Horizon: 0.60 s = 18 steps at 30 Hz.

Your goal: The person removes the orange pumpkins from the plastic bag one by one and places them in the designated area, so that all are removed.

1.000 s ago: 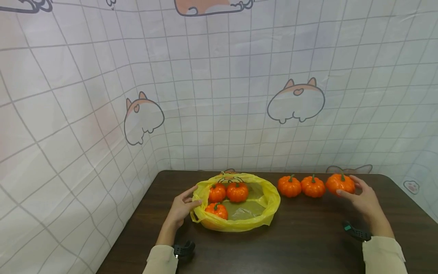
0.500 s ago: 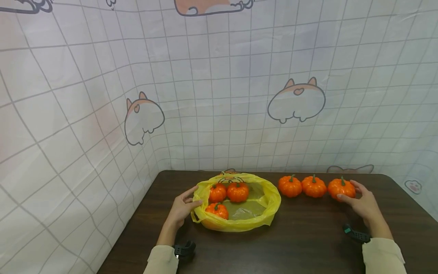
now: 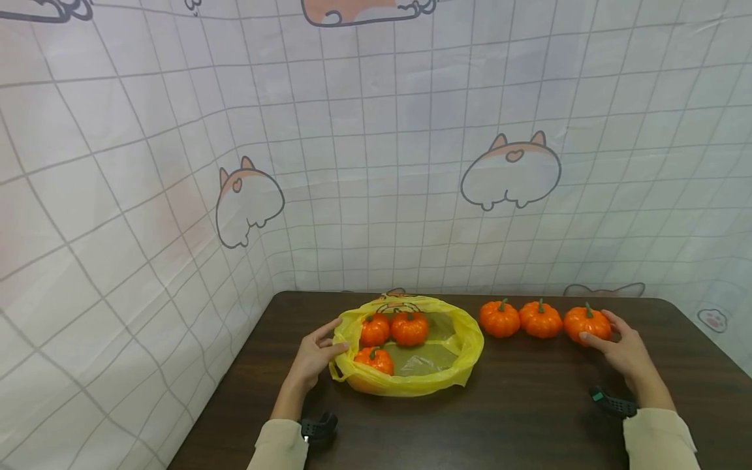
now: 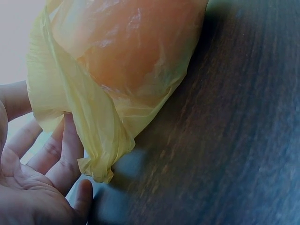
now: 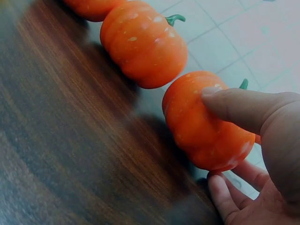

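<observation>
A yellow plastic bag (image 3: 411, 386) lies spread open on the dark table, with three small orange pumpkins inside. My left hand (image 3: 313, 356) holds the bag's left rim, thumb over the edge and fingers along the outside. In the left wrist view an orange shape shows through the bag's film (image 4: 93, 117). My right hand (image 3: 628, 349) grips the rightmost pumpkin (image 3: 584, 321), thumb on its near side and fingers around its right side. That pumpkin sits upright on the table, green stem up. The middle pumpkin (image 5: 143, 44) stands just left of it.
A third pumpkin (image 3: 499, 318) ends the row, close to the bag's right side. The brown wooden table (image 3: 470, 431) meets a white gridded cloth (image 3: 382, 163) printed with cartoon dogs at the back and left. A black band sits at each wrist.
The pumpkin in my right hand has come down slightly and levelled out, now standing in line with the other two. My left hand and the bag have stayed in place.
</observation>
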{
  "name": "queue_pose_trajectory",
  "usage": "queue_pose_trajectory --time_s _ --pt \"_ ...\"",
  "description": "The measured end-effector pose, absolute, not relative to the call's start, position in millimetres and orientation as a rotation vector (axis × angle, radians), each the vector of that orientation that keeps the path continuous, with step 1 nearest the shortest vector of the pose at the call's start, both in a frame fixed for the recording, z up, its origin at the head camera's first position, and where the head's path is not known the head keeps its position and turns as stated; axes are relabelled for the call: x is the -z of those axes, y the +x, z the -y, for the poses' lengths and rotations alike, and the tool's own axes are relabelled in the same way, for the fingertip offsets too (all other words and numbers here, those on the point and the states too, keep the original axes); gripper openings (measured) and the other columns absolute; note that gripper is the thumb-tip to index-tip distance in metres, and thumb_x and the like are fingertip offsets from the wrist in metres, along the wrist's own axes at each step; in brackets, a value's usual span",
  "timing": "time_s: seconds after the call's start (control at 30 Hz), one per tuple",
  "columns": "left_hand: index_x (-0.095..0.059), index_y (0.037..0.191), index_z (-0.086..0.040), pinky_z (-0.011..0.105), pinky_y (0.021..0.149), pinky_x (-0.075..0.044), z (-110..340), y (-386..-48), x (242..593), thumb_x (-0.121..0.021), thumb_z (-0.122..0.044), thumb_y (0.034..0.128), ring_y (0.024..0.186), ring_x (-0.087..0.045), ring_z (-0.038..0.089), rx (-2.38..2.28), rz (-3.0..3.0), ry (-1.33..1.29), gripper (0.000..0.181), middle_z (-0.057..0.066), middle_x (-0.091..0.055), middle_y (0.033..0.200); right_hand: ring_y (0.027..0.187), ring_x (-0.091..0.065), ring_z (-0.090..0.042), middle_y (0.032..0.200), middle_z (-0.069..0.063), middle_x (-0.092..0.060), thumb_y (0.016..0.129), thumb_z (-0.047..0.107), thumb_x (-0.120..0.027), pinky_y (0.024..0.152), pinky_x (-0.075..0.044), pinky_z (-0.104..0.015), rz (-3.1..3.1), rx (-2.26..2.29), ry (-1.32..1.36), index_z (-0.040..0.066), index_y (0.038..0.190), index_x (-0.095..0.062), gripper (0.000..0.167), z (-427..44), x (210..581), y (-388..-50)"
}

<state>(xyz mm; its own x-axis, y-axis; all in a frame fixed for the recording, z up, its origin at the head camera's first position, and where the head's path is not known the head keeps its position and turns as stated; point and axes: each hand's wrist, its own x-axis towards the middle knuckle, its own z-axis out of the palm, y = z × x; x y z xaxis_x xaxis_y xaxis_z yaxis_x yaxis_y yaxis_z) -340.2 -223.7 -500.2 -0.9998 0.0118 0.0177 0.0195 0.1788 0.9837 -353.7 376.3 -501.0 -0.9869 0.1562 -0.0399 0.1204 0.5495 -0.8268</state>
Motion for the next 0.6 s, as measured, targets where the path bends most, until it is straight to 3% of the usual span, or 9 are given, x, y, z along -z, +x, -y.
queue_pose_trajectory --time_s 0.17,0.6 --pt "-0.054 0.150 -0.018 0.034 0.079 -0.058 223.0 -340.4 500.8 -0.074 -0.010 0.0930 0.087 -0.069 0.016 2.009 2.404 -0.028 0.061 0.017 -0.075 0.105 0.146 -0.002 -0.065 0.162 -0.041 0.004 0.102 0.053 -0.055 0.110 -0.015 -0.080 2.727 -1.483 -0.232 0.004 0.163 0.006 0.099 -377.4 503.9 -355.8" --pt "-0.055 0.150 -0.018 0.037 0.082 -0.059 223.1 -340.8 501.5 -0.074 -0.011 0.0932 0.091 -0.070 0.018 2.005 2.400 -0.011 0.060 0.017 -0.074 0.111 0.147 0.005 -0.065 0.163 -0.039 0.012 0.102 0.052 -0.056 0.111 -0.011 -0.081 2.694 -1.528 -0.190 0.005 0.163 0.008 0.100 -378.0 508.4 -355.4"
